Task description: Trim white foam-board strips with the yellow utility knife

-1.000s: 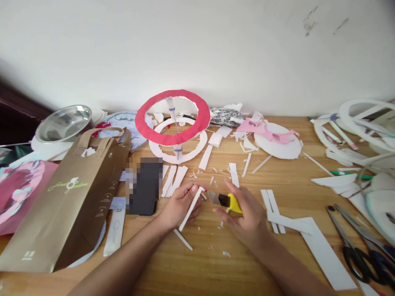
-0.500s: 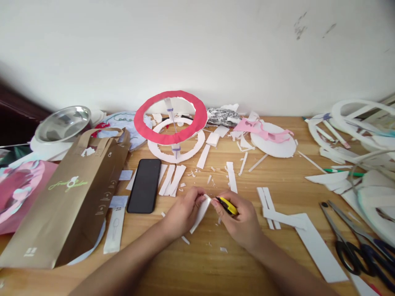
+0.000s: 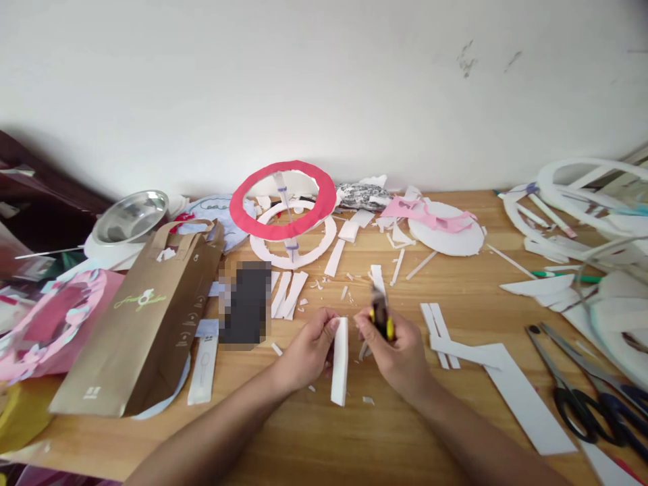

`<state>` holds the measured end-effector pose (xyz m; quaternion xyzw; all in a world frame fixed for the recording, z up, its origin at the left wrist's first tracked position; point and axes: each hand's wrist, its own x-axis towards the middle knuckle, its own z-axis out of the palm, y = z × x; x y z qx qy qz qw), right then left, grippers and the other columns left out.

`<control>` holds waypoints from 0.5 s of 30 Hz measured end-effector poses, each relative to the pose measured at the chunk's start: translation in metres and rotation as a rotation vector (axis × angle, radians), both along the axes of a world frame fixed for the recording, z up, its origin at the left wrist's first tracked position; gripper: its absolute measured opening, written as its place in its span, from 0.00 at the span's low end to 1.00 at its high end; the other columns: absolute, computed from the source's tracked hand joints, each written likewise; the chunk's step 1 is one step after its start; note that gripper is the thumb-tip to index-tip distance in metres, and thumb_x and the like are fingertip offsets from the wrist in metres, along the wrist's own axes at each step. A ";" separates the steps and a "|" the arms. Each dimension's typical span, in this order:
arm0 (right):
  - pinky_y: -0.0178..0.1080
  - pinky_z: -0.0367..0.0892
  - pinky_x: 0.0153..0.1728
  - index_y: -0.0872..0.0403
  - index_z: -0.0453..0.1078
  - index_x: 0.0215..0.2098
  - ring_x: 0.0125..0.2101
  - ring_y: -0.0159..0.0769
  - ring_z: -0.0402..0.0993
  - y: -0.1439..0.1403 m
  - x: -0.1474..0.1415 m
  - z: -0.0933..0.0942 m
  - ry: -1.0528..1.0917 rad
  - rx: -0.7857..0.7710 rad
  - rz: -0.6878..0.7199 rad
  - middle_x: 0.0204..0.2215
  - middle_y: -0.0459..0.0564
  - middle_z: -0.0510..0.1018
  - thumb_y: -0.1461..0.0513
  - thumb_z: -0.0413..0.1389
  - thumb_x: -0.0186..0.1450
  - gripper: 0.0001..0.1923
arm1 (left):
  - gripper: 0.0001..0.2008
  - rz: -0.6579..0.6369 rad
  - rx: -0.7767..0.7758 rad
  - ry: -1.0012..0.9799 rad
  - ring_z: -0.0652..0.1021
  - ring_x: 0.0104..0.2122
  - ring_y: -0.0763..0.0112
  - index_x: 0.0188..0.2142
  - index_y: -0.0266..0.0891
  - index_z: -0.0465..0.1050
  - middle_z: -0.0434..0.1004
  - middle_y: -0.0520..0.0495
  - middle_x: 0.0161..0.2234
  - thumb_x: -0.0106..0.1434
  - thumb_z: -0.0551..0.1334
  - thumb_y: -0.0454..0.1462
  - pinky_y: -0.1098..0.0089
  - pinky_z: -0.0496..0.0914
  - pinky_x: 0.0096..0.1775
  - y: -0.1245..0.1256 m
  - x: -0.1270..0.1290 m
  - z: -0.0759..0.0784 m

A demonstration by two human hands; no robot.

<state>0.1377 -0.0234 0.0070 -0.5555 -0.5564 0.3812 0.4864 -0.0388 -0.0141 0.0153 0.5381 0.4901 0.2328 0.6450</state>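
Two hands: both work just above the middle of the surface, close together but not touching.
Left hand: pinching the top end of a white strip between thumb and fingertips; the strip hangs nearly upright, its lower end near the wood.
Right hand: curled tight around a yellow knife, which points up and away and is blurred; whether the blade is out I cannot tell.
Step in hand: by my reading, trimming the strip, with the knife held just beside its upper end but apart from it.
Next move calls for: likely a steady grip on the strip and a blade path kept clear of the left fingertips, which sit right at the end being worked.
Scraps: small white offcuts lie around and beyond the hands, with more cut strips near the phone.
Bag: brown paper, lying on its side at the left; a white scrap shows at its mouth, the rest of its inside is hidden.
Bowl: metal, at the back left, appears to hold nothing.
Ring model: red ring on a post above a white ring, near the wall.
Scissors: at the right edge, well apart from the hands.
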 end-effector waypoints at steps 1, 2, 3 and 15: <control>0.34 0.64 0.24 0.53 0.71 0.32 0.21 0.31 0.68 0.002 0.003 0.000 0.029 0.006 -0.072 0.21 0.43 0.73 0.55 0.57 0.66 0.10 | 0.17 0.017 -0.006 0.043 0.64 0.18 0.74 0.37 0.42 0.57 0.59 0.57 0.22 0.70 0.43 0.52 0.73 0.61 0.22 0.001 0.000 0.000; 0.34 0.65 0.25 0.53 0.71 0.32 0.21 0.32 0.69 0.003 0.006 -0.001 0.046 0.013 -0.141 0.20 0.43 0.73 0.54 0.57 0.66 0.11 | 0.16 0.032 0.020 0.122 0.66 0.18 0.72 0.37 0.43 0.57 0.60 0.57 0.22 0.71 0.43 0.50 0.72 0.61 0.22 0.002 -0.001 0.000; 0.34 0.65 0.26 0.53 0.70 0.31 0.21 0.32 0.69 0.005 0.009 -0.001 0.045 0.018 -0.181 0.19 0.43 0.72 0.54 0.57 0.66 0.11 | 0.15 0.035 0.083 0.242 0.68 0.19 0.71 0.38 0.42 0.58 0.62 0.55 0.22 0.71 0.43 0.49 0.72 0.62 0.23 0.004 -0.003 0.002; 0.32 0.59 0.26 0.52 0.63 0.28 0.22 0.27 0.61 -0.002 -0.001 -0.015 -0.078 0.474 0.113 0.22 0.40 0.65 0.70 0.56 0.65 0.11 | 0.35 0.390 0.592 1.494 0.68 0.53 0.41 0.64 0.28 0.52 0.68 0.25 0.53 0.66 0.54 0.50 0.51 0.66 0.48 0.045 -0.093 0.013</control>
